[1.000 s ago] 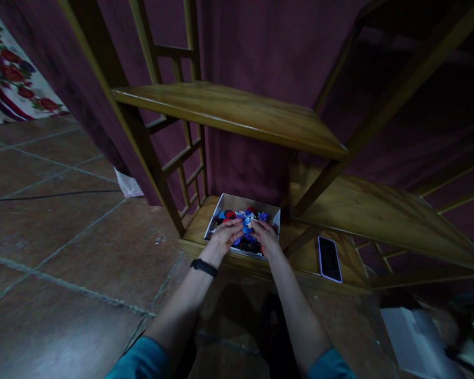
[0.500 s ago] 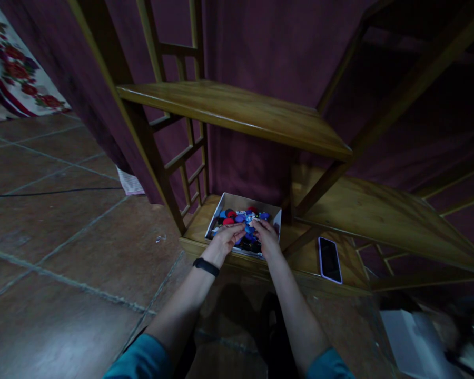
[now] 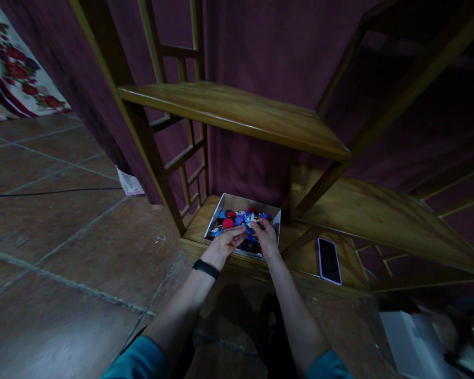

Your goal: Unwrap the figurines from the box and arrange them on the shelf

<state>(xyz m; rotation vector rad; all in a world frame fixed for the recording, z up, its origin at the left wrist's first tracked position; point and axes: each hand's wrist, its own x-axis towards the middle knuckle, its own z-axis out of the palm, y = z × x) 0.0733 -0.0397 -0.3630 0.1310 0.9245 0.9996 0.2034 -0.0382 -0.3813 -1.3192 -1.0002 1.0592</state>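
Note:
A shallow white cardboard box (image 3: 242, 202) rests on the bottom wooden shelf. It holds several small rounded pieces in red, blue, purple, black and white, too small to name; one is a red piece (image 3: 228, 223). My left hand (image 3: 229, 240), with a black band on its wrist, is over the box's front left part, fingers stretched toward the middle. Facing it, my right hand (image 3: 266, 236) has its fingers bent in a pinch by a small blue-and-white piece (image 3: 251, 217). Whether that piece is between the fingertips is hard to make out.
A wooden plank shelf (image 3: 237, 108) hangs above the box, with a lattice side (image 3: 185, 152) at left. A phone in a lilac case (image 3: 329, 261) lies on the lower shelf at right. A slanting post (image 3: 319, 189) stands between. A white box-like thing (image 3: 413, 337) is on the floor.
My right hand has shifted slightly and its fingers have curled more over the pieces. My left hand stays nearly in place, and the box has not visibly moved.

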